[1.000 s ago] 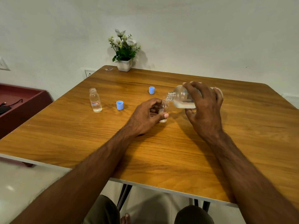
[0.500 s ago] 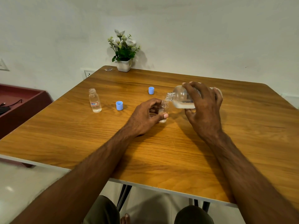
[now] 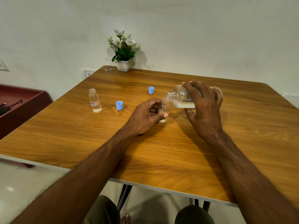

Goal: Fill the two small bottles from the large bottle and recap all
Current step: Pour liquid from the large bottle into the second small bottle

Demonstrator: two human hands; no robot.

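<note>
Two bare hands pour liquid between clear bottles at a wooden table (image 3: 161, 151).
The right hand (image 3: 204, 107) tips the large bottle (image 3: 181, 98) over a small bottle (image 3: 163, 113) gripped by the left hand (image 3: 145, 118); another small bottle (image 3: 95, 100) and two blue caps (image 3: 119, 105) stand left.

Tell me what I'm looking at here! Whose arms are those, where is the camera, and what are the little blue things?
The camera sits on a person's head and looks down, so the arms are that person's own. They sit at a wooden table. The right hand holds a large bottle tipped sideways, its mouth over a tiny bottle that the left hand grips upright on the table. Another small bottle stands open to the left, with some clear liquid in it. The two blue things are bottle caps waiting on the table. A pot of flowers stands at the far edge.
</note>
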